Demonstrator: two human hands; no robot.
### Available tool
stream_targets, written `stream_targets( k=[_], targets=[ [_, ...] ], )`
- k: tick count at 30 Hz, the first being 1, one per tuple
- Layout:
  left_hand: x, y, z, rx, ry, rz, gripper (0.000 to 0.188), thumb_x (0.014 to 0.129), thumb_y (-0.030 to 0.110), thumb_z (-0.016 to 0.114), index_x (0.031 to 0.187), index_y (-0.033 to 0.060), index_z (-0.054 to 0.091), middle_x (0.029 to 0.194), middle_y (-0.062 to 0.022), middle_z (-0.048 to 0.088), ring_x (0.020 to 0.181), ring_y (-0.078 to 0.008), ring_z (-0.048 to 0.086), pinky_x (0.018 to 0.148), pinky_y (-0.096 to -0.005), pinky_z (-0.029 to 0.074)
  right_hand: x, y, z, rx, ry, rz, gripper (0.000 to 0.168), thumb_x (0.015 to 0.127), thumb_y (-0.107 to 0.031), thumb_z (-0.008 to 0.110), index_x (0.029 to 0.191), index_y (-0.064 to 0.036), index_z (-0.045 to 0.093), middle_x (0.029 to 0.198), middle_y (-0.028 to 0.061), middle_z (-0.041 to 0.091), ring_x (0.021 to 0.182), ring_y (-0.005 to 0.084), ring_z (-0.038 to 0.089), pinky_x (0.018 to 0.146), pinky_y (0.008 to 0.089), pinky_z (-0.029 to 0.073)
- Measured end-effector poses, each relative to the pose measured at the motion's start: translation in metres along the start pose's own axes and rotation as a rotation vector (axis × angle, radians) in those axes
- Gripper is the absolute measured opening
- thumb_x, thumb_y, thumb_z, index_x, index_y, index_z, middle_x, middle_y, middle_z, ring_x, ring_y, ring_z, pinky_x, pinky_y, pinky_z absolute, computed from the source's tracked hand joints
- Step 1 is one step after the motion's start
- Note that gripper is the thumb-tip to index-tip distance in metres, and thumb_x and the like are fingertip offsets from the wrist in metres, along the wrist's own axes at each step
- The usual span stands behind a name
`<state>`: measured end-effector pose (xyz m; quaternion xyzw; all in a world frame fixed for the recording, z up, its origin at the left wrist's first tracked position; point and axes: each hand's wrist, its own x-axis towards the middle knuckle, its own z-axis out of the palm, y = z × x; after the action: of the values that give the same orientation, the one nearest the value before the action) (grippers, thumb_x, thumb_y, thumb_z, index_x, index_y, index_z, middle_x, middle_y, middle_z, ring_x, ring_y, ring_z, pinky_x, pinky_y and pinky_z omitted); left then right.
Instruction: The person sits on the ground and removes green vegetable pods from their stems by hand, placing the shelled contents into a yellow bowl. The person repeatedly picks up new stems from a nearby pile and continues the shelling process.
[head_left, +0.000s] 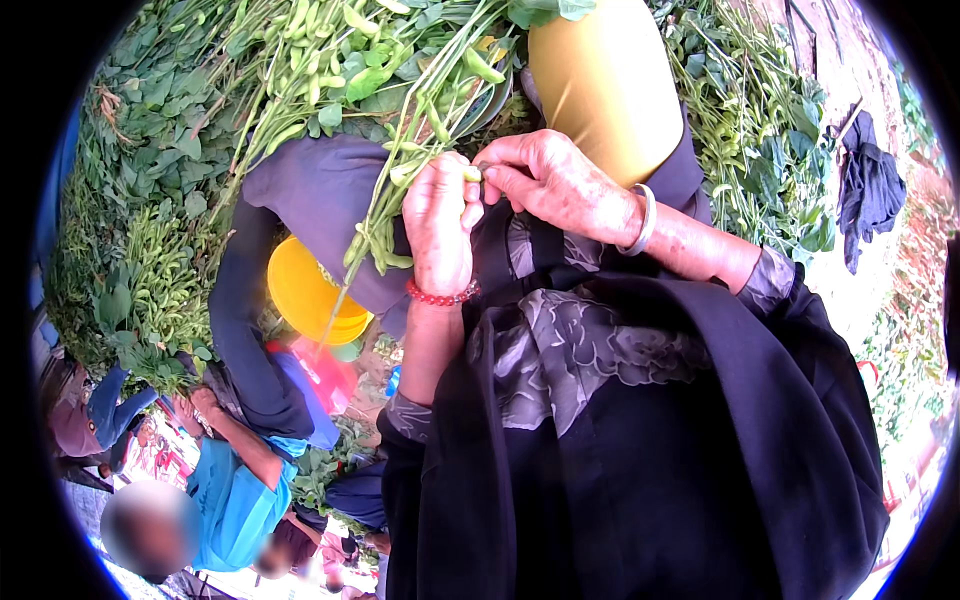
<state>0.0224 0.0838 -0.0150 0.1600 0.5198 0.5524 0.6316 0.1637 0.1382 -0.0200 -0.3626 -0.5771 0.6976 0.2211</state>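
Note:
My left hand (437, 225), with a red bead bracelet at the wrist, grips cut soybean stems (373, 217) with green pods on them. The stems run up past the fingers and hang down beside the wrist. At the left fingertips a green pod (471, 173) pokes out. My right hand (551, 176), wearing a pale bangle, meets it there, thumb and forefinger pinched at the pod's end. Both hands are above my lap. Beyond them, leafy stems partly hide the rim of a round container (495, 105).
Soybean plants (142, 172) are heaped at left, with more plants (739, 127) at right. A large smooth yellow object (607, 67) is at my right knee. A yellow bucket (304, 292) stands left. A person in blue (236, 487) works nearby. Dark cloth (870, 180) hangs far right.

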Motion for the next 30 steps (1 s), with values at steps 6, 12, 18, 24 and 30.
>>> stream_targets(
  k=[6, 12, 18, 24, 30],
  targets=[
    [-0.002, -0.007, -0.014, 0.047, -0.024, -0.027, 0.02, 0.096, 0.02, 0.045, 0.091, 0.0022, 0.055, 0.074, -0.0001, 0.052, 0.057, -0.0033, 0.043, 0.044, -0.0137, 0.028, -0.003, -0.004, -0.004, 0.34, -0.074, 0.36, 0.018, 0.09, -0.013, 0.051, 0.084, 0.001, 0.061, 0.066, -0.0015, 0.057, 0.054, 0.0053, 0.047, 0.049, 0.0224, 0.04],
    [-0.001, -0.007, -0.018, -0.152, -0.013, -0.105, 0.017, 0.093, 0.013, 0.049, 0.103, 0.0014, 0.056, 0.085, -0.0008, 0.055, 0.066, -0.0054, 0.047, 0.048, -0.0141, 0.031, 0.018, -0.016, 0.004, -0.502, 0.204, -0.258, 0.015, 0.082, -0.016, 0.054, 0.083, -0.003, 0.061, 0.071, 0.0132, 0.059, 0.066, 0.0314, 0.059, 0.062, 0.039, 0.049],
    [-0.006, -0.009, -0.013, -0.043, 0.151, -0.173, 0.016, 0.09, 0.012, 0.051, 0.102, 0.0058, 0.058, 0.089, 0.0023, 0.056, 0.069, -0.0051, 0.049, 0.055, -0.0167, 0.035, 0.048, -0.024, 0.027, -0.798, 0.206, -0.38, 0.017, 0.073, -0.018, 0.064, 0.08, -0.003, 0.06, 0.083, 0.0111, 0.056, 0.085, 0.0285, 0.06, 0.07, 0.0378, 0.049],
    [-0.006, -0.015, -0.027, -0.09, 0.065, -0.228, 0.016, 0.086, 0.013, 0.053, 0.097, 0.0033, 0.058, 0.088, 0.0002, 0.057, 0.073, -0.0048, 0.05, 0.054, -0.0162, 0.035, 0.065, -0.022, 0.027, -0.863, 0.096, -0.338, 0.016, 0.07, -0.015, 0.061, 0.081, -0.003, 0.062, 0.08, 0.0141, 0.06, 0.08, 0.0303, 0.062, 0.068, 0.0384, 0.051],
    [-0.006, -0.001, -0.035, 0.002, -0.394, -0.41, 0.024, 0.088, 0.005, 0.047, 0.109, -0.0007, 0.057, 0.081, -0.0006, 0.056, 0.063, -0.0031, 0.046, 0.046, -0.0132, 0.029, 0.054, -0.03, -0.01, -0.35, 0.13, -0.149, 0.014, 0.072, -0.011, 0.059, 0.082, -0.001, 0.059, 0.066, 0.0112, 0.06, 0.062, 0.0217, 0.063, 0.059, 0.0331, 0.049]
  ],
)
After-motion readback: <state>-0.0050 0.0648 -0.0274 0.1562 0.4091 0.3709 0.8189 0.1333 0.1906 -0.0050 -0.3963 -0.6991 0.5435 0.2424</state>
